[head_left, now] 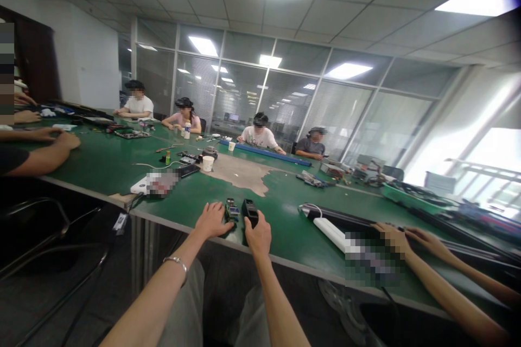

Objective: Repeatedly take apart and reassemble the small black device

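Observation:
My right hand (258,234) is closed round a black box-like housing (249,210) with openings in its upper face. It sits at the table's near edge. Just left of it lies a small green circuit board (232,211) with several parts on it. My left hand (211,221) rests flat beside this board, fingers spread, its thumb reaching the board's near end. Whether the thumb presses on the board I cannot tell.
A white power strip (334,236) lies to the right, near another person's hands (393,238). Left stand a white device (148,184) with a cable and a paper cup (208,163). Brown sheeting (240,171) covers mid-table. A green tray (411,195) stands far right.

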Demonstrator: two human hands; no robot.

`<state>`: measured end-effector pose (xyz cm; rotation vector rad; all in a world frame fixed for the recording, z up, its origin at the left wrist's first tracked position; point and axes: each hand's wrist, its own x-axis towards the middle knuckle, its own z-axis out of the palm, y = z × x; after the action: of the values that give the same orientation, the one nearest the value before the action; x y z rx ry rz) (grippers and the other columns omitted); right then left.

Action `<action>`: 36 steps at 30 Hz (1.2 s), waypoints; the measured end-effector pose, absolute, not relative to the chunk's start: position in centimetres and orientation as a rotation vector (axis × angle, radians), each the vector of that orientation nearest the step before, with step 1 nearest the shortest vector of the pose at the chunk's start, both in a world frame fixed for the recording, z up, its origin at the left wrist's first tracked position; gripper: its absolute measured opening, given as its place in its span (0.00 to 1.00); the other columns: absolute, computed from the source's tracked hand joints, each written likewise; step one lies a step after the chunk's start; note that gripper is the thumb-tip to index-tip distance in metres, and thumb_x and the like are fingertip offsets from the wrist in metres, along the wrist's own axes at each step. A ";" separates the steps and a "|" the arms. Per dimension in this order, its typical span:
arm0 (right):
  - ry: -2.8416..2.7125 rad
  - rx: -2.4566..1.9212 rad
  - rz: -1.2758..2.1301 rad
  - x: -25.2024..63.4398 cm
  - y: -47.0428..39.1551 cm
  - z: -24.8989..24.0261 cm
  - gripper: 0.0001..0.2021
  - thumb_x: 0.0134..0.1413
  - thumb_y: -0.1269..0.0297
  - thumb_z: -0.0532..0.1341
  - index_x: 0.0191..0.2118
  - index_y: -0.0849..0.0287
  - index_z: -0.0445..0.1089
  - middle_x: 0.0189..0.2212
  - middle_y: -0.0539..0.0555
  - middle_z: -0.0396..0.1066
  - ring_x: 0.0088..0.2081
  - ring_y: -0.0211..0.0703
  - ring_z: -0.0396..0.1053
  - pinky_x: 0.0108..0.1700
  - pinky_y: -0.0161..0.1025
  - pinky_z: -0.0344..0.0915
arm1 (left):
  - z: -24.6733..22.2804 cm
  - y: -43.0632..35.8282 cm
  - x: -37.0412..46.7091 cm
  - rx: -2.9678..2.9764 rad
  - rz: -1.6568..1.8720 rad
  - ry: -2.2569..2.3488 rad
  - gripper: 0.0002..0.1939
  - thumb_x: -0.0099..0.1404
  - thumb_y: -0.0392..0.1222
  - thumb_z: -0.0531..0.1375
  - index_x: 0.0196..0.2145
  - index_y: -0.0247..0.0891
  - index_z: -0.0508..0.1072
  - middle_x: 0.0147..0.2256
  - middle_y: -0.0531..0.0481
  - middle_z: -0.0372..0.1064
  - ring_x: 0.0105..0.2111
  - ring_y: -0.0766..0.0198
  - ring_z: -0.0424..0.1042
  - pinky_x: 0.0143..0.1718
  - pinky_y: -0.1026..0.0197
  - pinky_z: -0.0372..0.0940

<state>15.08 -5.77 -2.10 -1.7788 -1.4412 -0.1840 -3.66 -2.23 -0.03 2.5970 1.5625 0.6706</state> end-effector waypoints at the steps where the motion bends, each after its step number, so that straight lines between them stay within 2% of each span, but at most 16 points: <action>1: -1.437 -1.776 -0.176 15.1 -5.8 -2.1 0.27 0.58 0.54 0.54 0.58 0.67 0.61 0.48 0.66 0.70 0.46 0.54 0.69 0.49 0.43 0.60 | 0.0 -2.2 -3.7 2.599 0.674 1.558 0.34 0.61 0.64 0.53 0.57 0.39 0.63 0.61 0.40 0.56 0.63 0.45 0.52 0.63 0.42 0.43; 6: -1.304 -1.700 -0.024 15.0 -5.7 -1.3 0.27 0.55 0.53 0.57 0.56 0.65 0.64 0.45 0.64 0.73 0.45 0.54 0.70 0.47 0.43 0.62 | -0.1 -2.1 -3.6 2.594 0.686 1.562 0.35 0.61 0.65 0.53 0.57 0.38 0.63 0.61 0.39 0.57 0.62 0.45 0.52 0.63 0.42 0.44; 12: -1.258 -1.543 0.082 13.2 -5.1 1.2 0.27 0.54 0.48 0.56 0.54 0.62 0.67 0.44 0.59 0.74 0.44 0.47 0.72 0.47 0.38 0.63 | -0.5 -1.9 -3.7 2.582 0.706 1.577 0.40 0.58 0.71 0.53 0.57 0.37 0.61 0.61 0.37 0.56 0.62 0.44 0.51 0.63 0.42 0.43; 17: -1.359 -1.562 0.088 11.1 -4.9 2.2 0.25 0.53 0.51 0.58 0.52 0.63 0.68 0.44 0.60 0.74 0.44 0.47 0.72 0.46 0.38 0.64 | -0.7 -1.8 -3.7 2.587 0.729 1.580 0.44 0.57 0.73 0.52 0.58 0.35 0.59 0.61 0.34 0.55 0.62 0.43 0.52 0.63 0.41 0.44; 21: -1.432 -1.619 0.076 10.3 -4.8 2.6 0.23 0.54 0.53 0.58 0.52 0.61 0.68 0.43 0.59 0.74 0.45 0.48 0.72 0.47 0.38 0.63 | -0.7 -1.9 -3.7 2.576 0.737 1.604 0.43 0.59 0.70 0.52 0.60 0.35 0.54 0.61 0.35 0.55 0.62 0.44 0.52 0.63 0.41 0.44; 26: -1.523 -1.664 0.064 9.8 -5.0 2.8 0.19 0.52 0.56 0.60 0.49 0.59 0.69 0.40 0.59 0.75 0.45 0.49 0.72 0.46 0.39 0.63 | -0.6 -1.9 -3.7 2.563 0.727 1.591 0.49 0.57 0.68 0.53 0.64 0.29 0.47 0.64 0.31 0.49 0.63 0.43 0.50 0.63 0.42 0.44; 30: -1.561 -1.701 0.070 9.8 -5.9 1.9 0.20 0.51 0.58 0.62 0.49 0.60 0.69 0.39 0.60 0.75 0.43 0.52 0.73 0.44 0.39 0.63 | -0.5 -2.0 -3.6 2.548 0.699 1.608 0.45 0.59 0.60 0.52 0.65 0.27 0.45 0.64 0.32 0.47 0.64 0.45 0.49 0.63 0.43 0.42; 36: -1.619 -1.712 0.013 9.8 -6.2 0.9 0.24 0.53 0.55 0.60 0.54 0.61 0.65 0.45 0.60 0.73 0.47 0.50 0.71 0.46 0.38 0.62 | -0.5 -2.1 -3.6 2.541 0.686 1.621 0.40 0.60 0.52 0.51 0.65 0.28 0.46 0.65 0.34 0.48 0.64 0.47 0.48 0.64 0.44 0.41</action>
<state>9.79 -6.17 0.89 -1.7119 -1.6187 0.0132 -3.56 -2.14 -0.47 2.5411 1.6206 0.6864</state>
